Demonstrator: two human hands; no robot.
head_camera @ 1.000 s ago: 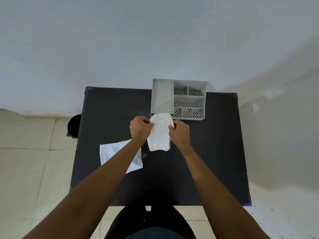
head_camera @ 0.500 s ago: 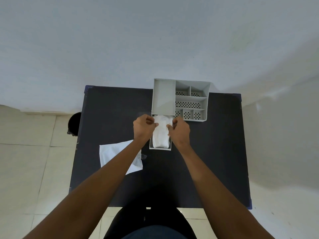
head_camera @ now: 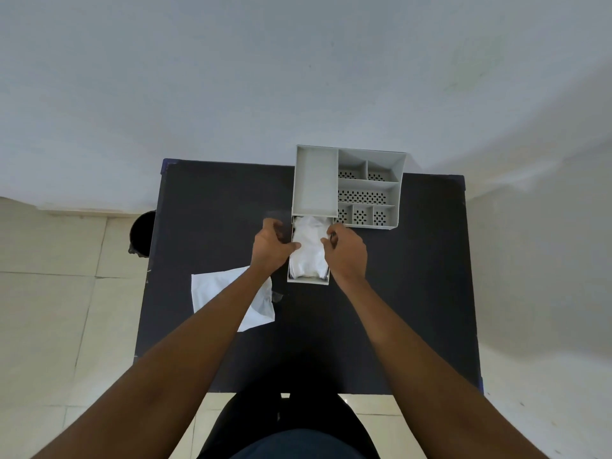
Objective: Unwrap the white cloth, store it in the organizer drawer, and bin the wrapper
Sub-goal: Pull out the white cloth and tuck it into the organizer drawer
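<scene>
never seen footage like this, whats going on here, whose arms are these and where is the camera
There is no machine here. A person wears a wide-angle camera on the head, looking forward and down, so the two bare arms reaching in from the bottom are their own.

They stand at a black rectangular table. On it sits a grey plastic organizer with perforated compartments, and its pulled-out drawer points toward the person. A white cloth lies inside that drawer. The left hand and right hand are at either side of it, fingers on the cloth, apparently tucking it in.

A flat white wrapper lies on the table under the left forearm. A black round bin stands on the floor beside the table's left edge.
</scene>
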